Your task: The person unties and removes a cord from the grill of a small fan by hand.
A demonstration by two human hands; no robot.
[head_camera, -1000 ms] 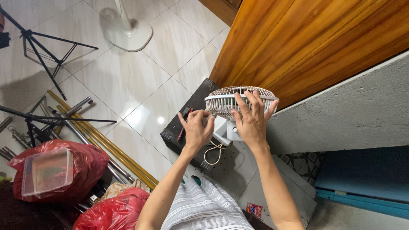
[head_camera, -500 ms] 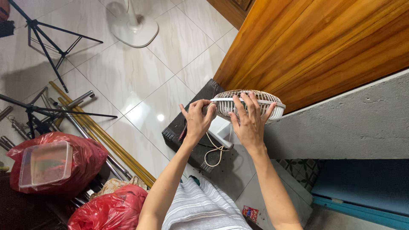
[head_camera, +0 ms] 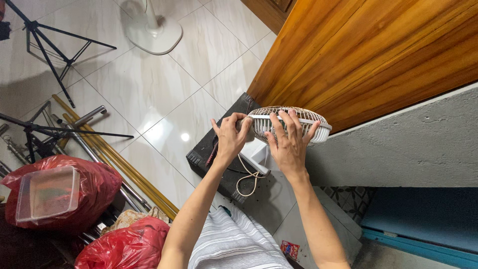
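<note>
Both hands on a small white table fan.
Left hand [head_camera: 230, 141] clasping grille rim [head_camera: 290, 122]; right hand [head_camera: 289, 144] splayed flat against grille, arms outstretched.

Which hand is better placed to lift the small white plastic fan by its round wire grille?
Probably the right hand: its fingers spread flat across the small white plastic fan's round wire grille, covering much of it. The left hand only pinches the grille's near edge.
</note>
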